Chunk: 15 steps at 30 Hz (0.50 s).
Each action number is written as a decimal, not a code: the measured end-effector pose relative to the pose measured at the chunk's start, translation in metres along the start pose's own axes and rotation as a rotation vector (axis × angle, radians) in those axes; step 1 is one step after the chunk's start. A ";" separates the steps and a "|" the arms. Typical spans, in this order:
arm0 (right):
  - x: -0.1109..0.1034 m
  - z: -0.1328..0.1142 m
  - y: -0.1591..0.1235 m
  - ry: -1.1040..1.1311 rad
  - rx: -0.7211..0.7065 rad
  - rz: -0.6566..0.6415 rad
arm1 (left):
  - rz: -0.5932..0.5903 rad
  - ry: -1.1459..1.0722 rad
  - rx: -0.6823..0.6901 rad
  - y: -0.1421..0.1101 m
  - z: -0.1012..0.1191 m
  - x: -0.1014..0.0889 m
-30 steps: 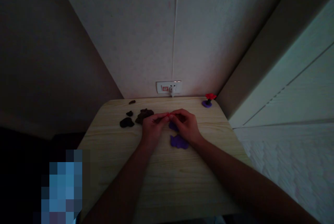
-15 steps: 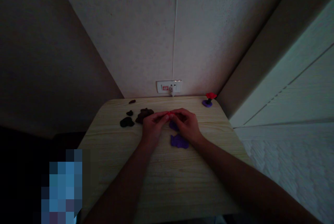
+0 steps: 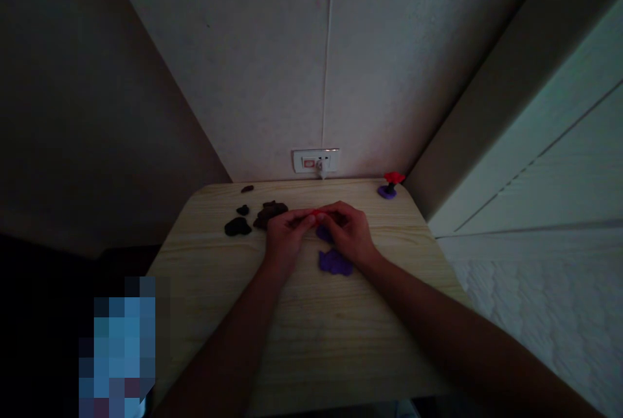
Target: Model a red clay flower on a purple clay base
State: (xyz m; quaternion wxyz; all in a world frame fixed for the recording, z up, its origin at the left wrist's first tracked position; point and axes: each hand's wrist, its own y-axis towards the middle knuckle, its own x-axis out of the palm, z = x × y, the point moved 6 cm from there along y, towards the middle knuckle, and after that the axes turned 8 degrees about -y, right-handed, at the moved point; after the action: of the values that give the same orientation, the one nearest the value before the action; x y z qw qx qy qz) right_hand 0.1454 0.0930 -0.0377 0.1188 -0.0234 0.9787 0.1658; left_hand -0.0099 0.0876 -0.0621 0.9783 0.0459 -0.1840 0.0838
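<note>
My left hand [image 3: 285,237] and my right hand [image 3: 349,228] meet over the middle of a light wooden table [image 3: 311,333]. Their fingertips pinch together on a small piece of red clay [image 3: 316,213], most of it hidden by the fingers. A flat lump of purple clay [image 3: 335,263] lies on the table just below my right hand, and a smaller purple bit [image 3: 323,233] shows between the hands. The room is dim.
Several dark brown clay lumps [image 3: 266,213] lie left of my hands. A small clay figure with a red top on a purple base [image 3: 390,185] stands at the far right corner. A wall socket with a plug [image 3: 315,161] sits behind the table. White panelling runs along the right.
</note>
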 end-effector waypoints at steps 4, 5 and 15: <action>0.001 -0.001 0.000 0.000 -0.002 -0.012 | -0.014 0.010 -0.001 0.001 -0.001 0.000; 0.002 0.000 -0.001 0.010 0.005 -0.010 | -0.018 -0.007 -0.006 0.001 -0.001 0.001; 0.001 -0.004 0.000 -0.018 -0.078 0.004 | 0.014 -0.138 -0.047 0.000 -0.001 0.005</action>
State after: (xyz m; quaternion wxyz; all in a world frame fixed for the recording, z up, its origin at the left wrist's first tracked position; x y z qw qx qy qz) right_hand 0.1438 0.0912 -0.0338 0.1261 -0.0243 0.9705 0.2041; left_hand -0.0052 0.0883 -0.0610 0.9634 0.0271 -0.2534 0.0829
